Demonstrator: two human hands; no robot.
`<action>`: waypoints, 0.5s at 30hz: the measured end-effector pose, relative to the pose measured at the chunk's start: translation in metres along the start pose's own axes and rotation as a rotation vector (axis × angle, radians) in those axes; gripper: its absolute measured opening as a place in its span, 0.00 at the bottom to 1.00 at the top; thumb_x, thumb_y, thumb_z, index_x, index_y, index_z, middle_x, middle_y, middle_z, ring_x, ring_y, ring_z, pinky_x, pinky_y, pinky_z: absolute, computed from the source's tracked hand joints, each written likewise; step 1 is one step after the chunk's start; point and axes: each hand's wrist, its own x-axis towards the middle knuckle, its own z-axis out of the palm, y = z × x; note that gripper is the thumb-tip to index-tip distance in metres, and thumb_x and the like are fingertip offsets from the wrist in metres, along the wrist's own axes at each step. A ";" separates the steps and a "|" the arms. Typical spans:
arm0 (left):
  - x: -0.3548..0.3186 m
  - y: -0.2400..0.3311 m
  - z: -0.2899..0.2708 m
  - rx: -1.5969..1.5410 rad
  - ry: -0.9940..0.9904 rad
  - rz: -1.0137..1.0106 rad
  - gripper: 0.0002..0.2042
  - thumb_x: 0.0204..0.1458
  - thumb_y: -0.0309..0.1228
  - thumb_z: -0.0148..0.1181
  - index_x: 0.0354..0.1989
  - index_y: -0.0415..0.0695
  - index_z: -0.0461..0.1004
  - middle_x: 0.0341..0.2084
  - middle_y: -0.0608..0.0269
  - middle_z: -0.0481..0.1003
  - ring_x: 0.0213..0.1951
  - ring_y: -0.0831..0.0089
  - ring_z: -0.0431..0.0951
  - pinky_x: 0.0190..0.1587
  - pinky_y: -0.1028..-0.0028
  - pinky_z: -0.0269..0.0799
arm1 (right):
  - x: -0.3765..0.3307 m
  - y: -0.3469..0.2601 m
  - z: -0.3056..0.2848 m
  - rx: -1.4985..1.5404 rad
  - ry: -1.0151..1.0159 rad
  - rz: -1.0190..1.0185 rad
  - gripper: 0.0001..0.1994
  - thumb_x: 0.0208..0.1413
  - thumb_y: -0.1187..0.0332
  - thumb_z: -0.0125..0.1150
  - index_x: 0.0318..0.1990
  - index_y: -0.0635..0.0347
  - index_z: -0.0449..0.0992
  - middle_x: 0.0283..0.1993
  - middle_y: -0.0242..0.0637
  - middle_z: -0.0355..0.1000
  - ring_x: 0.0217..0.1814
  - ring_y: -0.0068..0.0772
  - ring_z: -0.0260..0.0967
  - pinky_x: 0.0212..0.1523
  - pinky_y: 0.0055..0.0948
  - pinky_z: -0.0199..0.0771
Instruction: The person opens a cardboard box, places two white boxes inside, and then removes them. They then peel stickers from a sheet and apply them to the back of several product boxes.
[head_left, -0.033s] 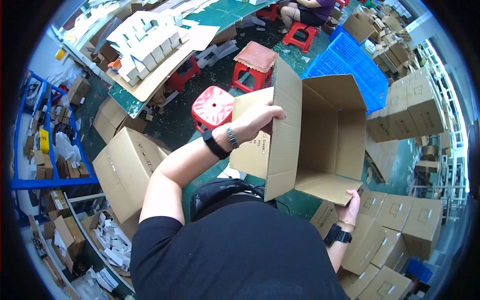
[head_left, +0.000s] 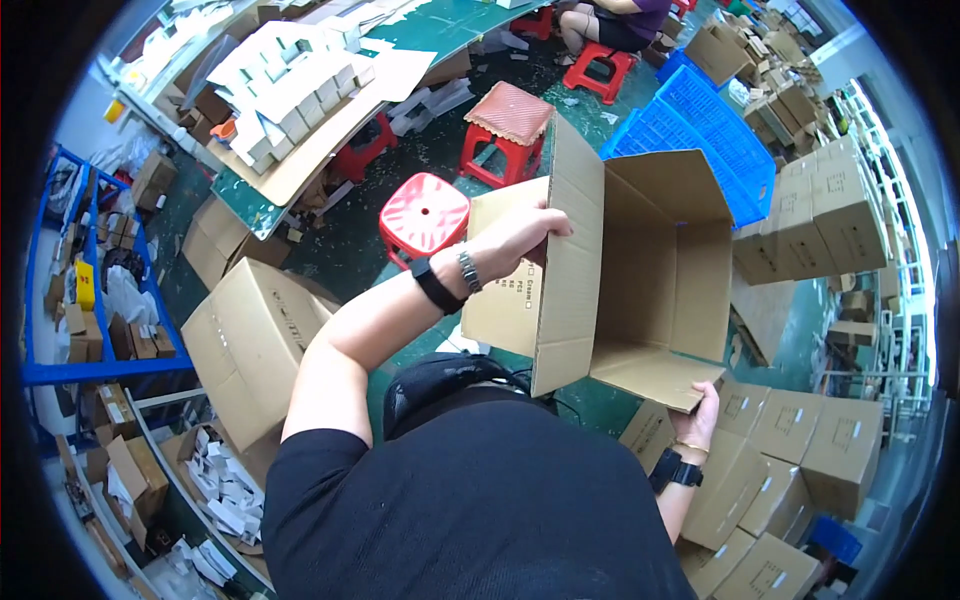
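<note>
A cardboard box (head_left: pixel 660 260) is held up in front of me, tilted, its open mouth and bare inside facing me. My left hand (head_left: pixel 518 238) is closed over the upright edge of its left flap (head_left: pixel 572 290), with printed cardboard visible behind the wrist. Low on the right, my right hand (head_left: pixel 700 412) pinches the corner of the lower flap (head_left: pixel 650 372). Its fingers beneath the cardboard are partly hidden. Watches or bands circle both wrists.
Red stools (head_left: pixel 425 212) stand ahead, near a workbench (head_left: pixel 400 85) bearing white small boxes. Blue crates (head_left: pixel 690 120) lie behind the box. Closed cartons (head_left: pixel 790 430) are stacked at right; another carton (head_left: pixel 255 340) sits at left by blue shelving (head_left: pixel 100 370). A person sits far off.
The view has shifted very slightly. Both hands keep the same hold on the box.
</note>
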 end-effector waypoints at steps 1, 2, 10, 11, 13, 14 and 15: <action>0.027 -0.003 -0.010 -0.015 -0.004 0.003 0.16 0.56 0.32 0.61 0.52 0.42 0.74 0.38 0.61 0.79 0.32 0.71 0.83 0.29 0.71 0.81 | 0.013 -0.004 0.004 -0.013 0.005 -0.009 0.24 0.53 0.65 0.59 0.59 0.60 0.74 0.56 0.43 0.77 0.59 0.45 0.76 0.63 0.48 0.77; 0.053 -0.006 -0.019 -0.040 0.003 -0.009 0.15 0.56 0.32 0.61 0.51 0.42 0.74 0.36 0.62 0.78 0.31 0.72 0.83 0.29 0.71 0.81 | 0.024 -0.006 0.009 -0.027 0.047 -0.064 0.24 0.53 0.67 0.59 0.59 0.62 0.73 0.56 0.43 0.77 0.58 0.46 0.76 0.63 0.48 0.77; 0.195 0.005 -0.083 -0.049 0.120 -0.153 0.12 0.57 0.32 0.61 0.47 0.42 0.73 0.29 0.64 0.76 0.27 0.74 0.80 0.29 0.72 0.80 | 0.085 -0.033 0.128 0.011 0.121 -0.118 0.26 0.51 0.73 0.56 0.60 0.70 0.71 0.57 0.48 0.75 0.62 0.52 0.74 0.67 0.50 0.76; 0.203 0.010 -0.089 -0.059 0.142 -0.153 0.12 0.57 0.32 0.61 0.47 0.42 0.73 0.30 0.63 0.76 0.27 0.75 0.80 0.29 0.72 0.80 | 0.096 -0.036 0.138 0.021 0.103 -0.109 0.26 0.50 0.74 0.56 0.60 0.71 0.70 0.57 0.48 0.75 0.63 0.52 0.74 0.68 0.51 0.75; 0.218 0.021 -0.102 -0.063 0.169 -0.156 0.12 0.57 0.32 0.62 0.47 0.41 0.73 0.30 0.63 0.76 0.26 0.75 0.80 0.29 0.72 0.80 | 0.112 -0.042 0.160 0.034 0.085 -0.092 0.27 0.50 0.75 0.56 0.60 0.72 0.70 0.57 0.48 0.75 0.64 0.52 0.73 0.69 0.51 0.75; 0.226 0.029 -0.111 -0.056 0.216 -0.128 0.13 0.56 0.32 0.62 0.47 0.41 0.73 0.31 0.63 0.77 0.26 0.74 0.79 0.29 0.72 0.80 | 0.118 -0.047 0.171 0.047 0.070 -0.079 0.27 0.51 0.76 0.56 0.61 0.72 0.70 0.58 0.48 0.75 0.64 0.52 0.73 0.69 0.52 0.74; 0.233 0.038 -0.120 -0.049 0.264 -0.100 0.13 0.56 0.32 0.62 0.47 0.41 0.73 0.32 0.62 0.77 0.26 0.74 0.79 0.29 0.72 0.80 | 0.124 -0.052 0.183 0.059 0.054 -0.066 0.27 0.51 0.77 0.55 0.61 0.72 0.70 0.59 0.48 0.74 0.64 0.53 0.73 0.70 0.52 0.74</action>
